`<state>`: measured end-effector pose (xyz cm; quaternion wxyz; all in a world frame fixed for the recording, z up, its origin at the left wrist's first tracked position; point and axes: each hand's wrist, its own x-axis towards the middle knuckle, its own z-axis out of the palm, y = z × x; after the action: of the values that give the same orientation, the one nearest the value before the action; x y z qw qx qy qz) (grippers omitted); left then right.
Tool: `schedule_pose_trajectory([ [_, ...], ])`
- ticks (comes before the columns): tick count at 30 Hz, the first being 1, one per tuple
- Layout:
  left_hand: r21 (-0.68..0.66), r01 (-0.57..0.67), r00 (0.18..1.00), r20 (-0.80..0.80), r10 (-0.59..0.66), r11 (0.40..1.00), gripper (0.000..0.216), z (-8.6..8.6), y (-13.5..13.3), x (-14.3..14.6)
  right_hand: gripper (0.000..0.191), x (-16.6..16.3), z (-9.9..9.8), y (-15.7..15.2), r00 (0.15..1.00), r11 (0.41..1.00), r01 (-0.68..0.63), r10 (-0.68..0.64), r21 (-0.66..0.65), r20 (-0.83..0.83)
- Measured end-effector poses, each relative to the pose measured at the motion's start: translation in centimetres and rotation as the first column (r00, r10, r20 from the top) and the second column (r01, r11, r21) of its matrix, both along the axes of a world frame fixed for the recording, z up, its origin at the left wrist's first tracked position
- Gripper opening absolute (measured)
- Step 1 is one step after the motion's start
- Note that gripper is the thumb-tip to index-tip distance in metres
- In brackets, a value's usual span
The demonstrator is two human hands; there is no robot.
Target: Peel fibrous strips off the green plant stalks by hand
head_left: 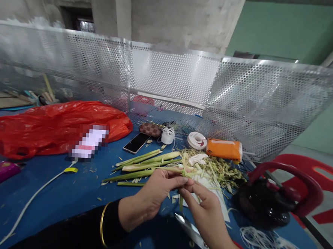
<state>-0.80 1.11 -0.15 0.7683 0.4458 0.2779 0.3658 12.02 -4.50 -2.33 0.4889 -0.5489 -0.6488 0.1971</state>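
Left hand (pixel 158 188) and right hand (pixel 206 206) pinch a green strip (pixel 181 202), its middle hidden by fingertips, the near scissors (pixel 188 228) partly covered by the right forearm.

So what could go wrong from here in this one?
The thin green strip pinched by the left hand and right hand could slip or tear if tugged. The scissors lie beside the right hand, tip toward the strip, so a lowered hand might get nicked. The loose white string, tangled near the dark kettle, could snag if either is moved.
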Motion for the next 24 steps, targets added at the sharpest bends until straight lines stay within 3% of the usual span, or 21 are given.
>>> schedule_pose_trajectory([
  [5, 0.083, -0.006, 1.000, -0.004, 0.006, 0.997, 0.016, 0.3, 0.2, -0.2, 0.024, 0.3, 0.5, -0.2, 0.998, 0.998, -0.052, 0.050, -0.023, -0.045],
  [18, 0.004, -0.006, 0.997, -0.071, 0.007, 1.000, 0.019, 1.3, 0.2, -0.6, 0.027, 0.3, 0.4, -0.5, 0.993, 0.993, -0.116, 0.116, 0.011, -0.030],
  [24, -0.002, -0.029, 0.997, -0.065, 0.028, 1.000, 0.029, 1.3, 0.5, -0.8, 0.029, 0.1, 0.1, -0.3, 0.995, 0.992, -0.076, 0.068, -0.105, -0.078],
])
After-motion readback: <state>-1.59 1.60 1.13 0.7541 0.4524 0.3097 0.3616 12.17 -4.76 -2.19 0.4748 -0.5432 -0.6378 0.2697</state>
